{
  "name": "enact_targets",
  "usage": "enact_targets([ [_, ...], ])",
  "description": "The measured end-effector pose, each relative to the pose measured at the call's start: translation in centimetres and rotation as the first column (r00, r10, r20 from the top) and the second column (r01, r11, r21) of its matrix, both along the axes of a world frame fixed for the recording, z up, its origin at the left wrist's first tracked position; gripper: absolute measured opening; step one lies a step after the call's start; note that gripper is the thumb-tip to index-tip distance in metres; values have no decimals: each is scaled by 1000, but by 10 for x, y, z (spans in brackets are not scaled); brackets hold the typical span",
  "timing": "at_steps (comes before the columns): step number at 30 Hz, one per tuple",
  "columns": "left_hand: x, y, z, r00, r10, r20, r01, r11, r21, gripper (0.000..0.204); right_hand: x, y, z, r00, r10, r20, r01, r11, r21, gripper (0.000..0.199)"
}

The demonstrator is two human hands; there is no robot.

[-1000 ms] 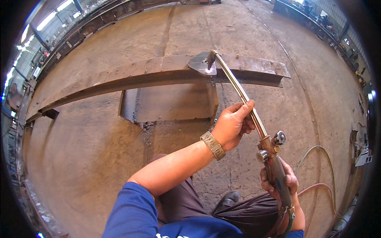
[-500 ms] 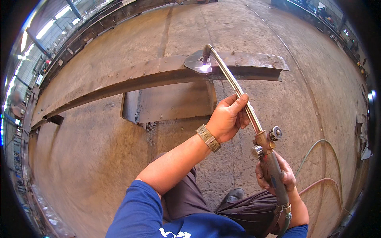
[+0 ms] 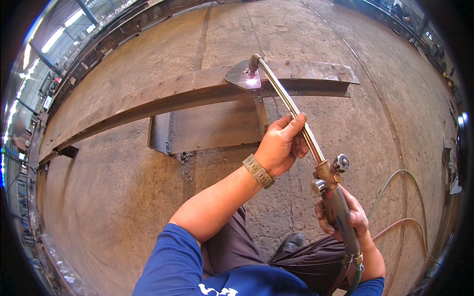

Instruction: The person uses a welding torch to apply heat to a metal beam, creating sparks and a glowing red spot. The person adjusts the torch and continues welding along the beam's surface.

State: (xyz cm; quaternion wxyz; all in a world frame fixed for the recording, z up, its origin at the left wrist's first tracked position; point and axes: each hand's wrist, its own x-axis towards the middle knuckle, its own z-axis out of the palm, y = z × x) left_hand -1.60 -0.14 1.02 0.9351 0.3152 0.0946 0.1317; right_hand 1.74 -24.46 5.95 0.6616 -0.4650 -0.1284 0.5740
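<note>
A gas cutting torch (image 3: 284, 93) slants from the lower right up to a small dark steel plate (image 3: 238, 77). Its bent head points down at the plate, and a bright white-pink glow shows at the tip. The plate rests on top of a long rusty steel beam (image 3: 187, 85). My left hand (image 3: 282, 144) is closed around the torch's shiny tubes, about midway along. My right hand (image 3: 351, 212) wraps the dark ribbed handle, below two round valve knobs. Some fingers of both hands are hidden.
A wide steel piece (image 3: 217, 129) with upright sides lies below the beam. A green hose (image 3: 380, 195) and a reddish hose (image 3: 402, 220) curve over the concrete floor (image 3: 345, 123) at right. My shoe (image 3: 292, 240) is near the lower middle.
The beam, plate and torch sit slightly higher and further left in the view. The glowing tip is on nearly the same part of the plate, and both grips are the same.
</note>
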Motion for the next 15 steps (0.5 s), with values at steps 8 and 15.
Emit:
enact_targets([
  [8, 1, 0, 1, 1000, -6, 2, 6, 1000, 5, 22, 0, 2, -3, 1000, -19, 12, 19, 1000, -9, 115],
  [15, 0, 0, 1, 1000, 2, -16, -2, 1000, 10, 23, 0, 2, -5, 1000, -12, 18, 12, 1000, -13, 115],
])
